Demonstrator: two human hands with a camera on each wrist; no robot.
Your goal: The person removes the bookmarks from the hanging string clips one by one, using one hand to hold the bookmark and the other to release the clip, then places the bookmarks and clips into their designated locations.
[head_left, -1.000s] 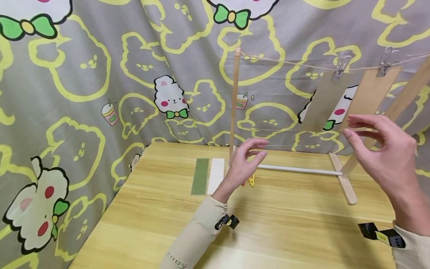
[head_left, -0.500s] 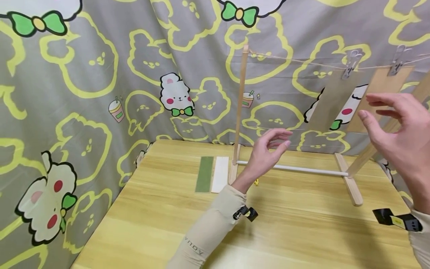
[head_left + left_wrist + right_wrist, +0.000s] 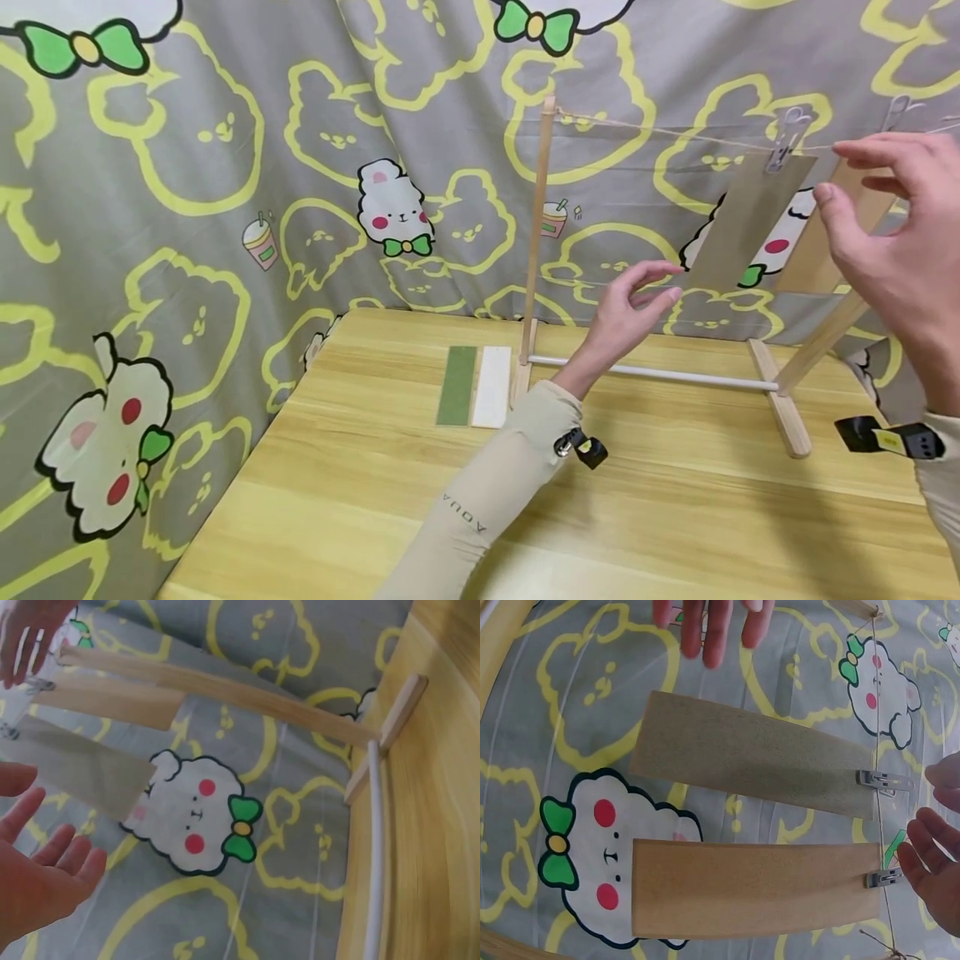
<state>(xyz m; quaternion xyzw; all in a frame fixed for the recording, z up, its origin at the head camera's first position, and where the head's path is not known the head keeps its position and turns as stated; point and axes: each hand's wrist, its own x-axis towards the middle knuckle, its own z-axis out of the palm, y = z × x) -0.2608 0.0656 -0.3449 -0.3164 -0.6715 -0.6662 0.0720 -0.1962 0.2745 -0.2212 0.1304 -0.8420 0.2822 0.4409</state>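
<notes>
My left hand (image 3: pixel 626 312) is raised over the table in front of the rack, its fingers loosely bent and holding nothing. Higher up on the right, my right hand (image 3: pixel 900 212) hovers by the string (image 3: pixel 652 127), thumb and fingers apart. A grey-brown strip (image 3: pixel 750 221) hangs between the hands from a metal clip (image 3: pixel 787 142) on the string. Beside it, partly behind the right hand in the head view, hangs a tan strip (image 3: pixel 757 889) from a second metal clip (image 3: pixel 885 878). In the right wrist view the right fingers are near the clips; contact cannot be told.
The wooden rack has a left post (image 3: pixel 538 233), a right post (image 3: pixel 825 337) and a white crossbar (image 3: pixel 675 374) low down. A green strip (image 3: pixel 456 386) and a white strip (image 3: pixel 491 387) lie on the table (image 3: pixel 337 483). A patterned curtain (image 3: pixel 442 108) stands behind.
Both hands have risen, and the left has moved right toward the grey-brown strip. The right has come up to the string. Yellow and red clips on the table are now hidden by the left arm.
</notes>
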